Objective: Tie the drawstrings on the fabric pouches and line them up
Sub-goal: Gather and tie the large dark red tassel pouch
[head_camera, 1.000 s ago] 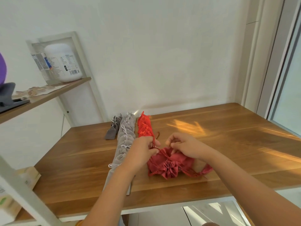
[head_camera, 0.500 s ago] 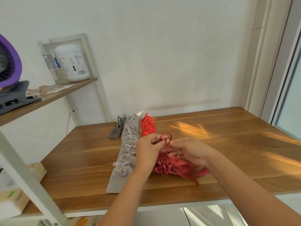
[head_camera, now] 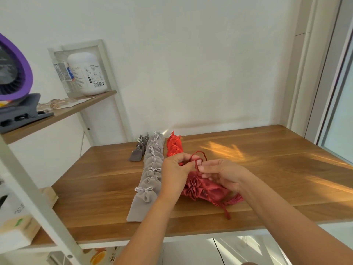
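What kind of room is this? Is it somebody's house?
Most likely a home work corner: a wooden table against a white wall, a shelf with a white bottle, and rows of grey pouches and red pouches being tied.

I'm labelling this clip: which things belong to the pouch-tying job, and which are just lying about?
Job in hand: dark red pouch; its red drawstring; left hand and right hand working that cord; light grey pouch row; bright red pouch row; dark grey pouches.

Lying about: white bottle; purple fan; cartons on the lower shelf.
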`<state>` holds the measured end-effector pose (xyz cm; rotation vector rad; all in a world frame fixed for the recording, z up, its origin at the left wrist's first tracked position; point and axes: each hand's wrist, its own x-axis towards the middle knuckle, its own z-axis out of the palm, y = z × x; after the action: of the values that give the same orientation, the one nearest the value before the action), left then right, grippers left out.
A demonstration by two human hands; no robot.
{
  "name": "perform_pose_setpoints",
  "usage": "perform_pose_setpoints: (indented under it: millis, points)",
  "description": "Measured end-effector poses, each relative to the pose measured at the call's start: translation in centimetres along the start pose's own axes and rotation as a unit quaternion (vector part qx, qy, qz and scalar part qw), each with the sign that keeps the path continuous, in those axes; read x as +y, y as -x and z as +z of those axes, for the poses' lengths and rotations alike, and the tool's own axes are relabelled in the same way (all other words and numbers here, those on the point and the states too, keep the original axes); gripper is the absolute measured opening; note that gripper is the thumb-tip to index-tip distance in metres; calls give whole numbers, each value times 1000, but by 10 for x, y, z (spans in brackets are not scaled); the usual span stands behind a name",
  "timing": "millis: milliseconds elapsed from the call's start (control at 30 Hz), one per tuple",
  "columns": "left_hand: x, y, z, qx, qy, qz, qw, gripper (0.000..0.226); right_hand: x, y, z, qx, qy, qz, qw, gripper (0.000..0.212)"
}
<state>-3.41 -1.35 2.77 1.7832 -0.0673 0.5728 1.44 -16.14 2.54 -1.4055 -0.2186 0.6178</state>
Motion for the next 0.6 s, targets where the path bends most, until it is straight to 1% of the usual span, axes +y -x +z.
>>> perform_pose_setpoints:
  millis: [67,133,167,233,300,333,367,400,433,500,533,600]
  points:
    - [1,0,-3,-13,6,-11,1000,23,-1,2,1,53,97,-6,994,18]
    - [0,0,-7,-38,25,-42,998,19,-3,5,3,114,195,-22,974,7]
    - [-2,-1,-8,-53,34,-62,996,20,-4,6,4,136,231,-34,963,8]
    - [-6,0,-10,-82,48,-114,989,22,-5,7,1,164,262,-59,949,10]
    - [-10,0,-10,-107,73,-165,978,22,-4,9,-5,176,249,-65,950,11]
    - [-10,0,-10,-119,91,-185,971,21,-4,8,-9,166,214,-57,961,12]
    - [-11,1,-11,-131,111,-200,965,20,-3,9,-12,142,151,-40,977,13]
    - [-11,1,-10,-142,131,-213,958,18,-3,10,-15,108,67,-21,992,14]
    - [-11,2,-10,-151,145,-223,952,18,-4,14,-17,67,-15,-5,998,14]
    - [-9,5,-7,-160,147,-238,947,19,-2,19,-23,8,-139,10,990,17]
    - [-9,6,-5,-160,138,-244,947,20,1,21,-25,-7,-186,9,983,19]
    - [-12,8,-1,-161,102,-258,947,24,10,23,-29,-10,-249,4,968,23]
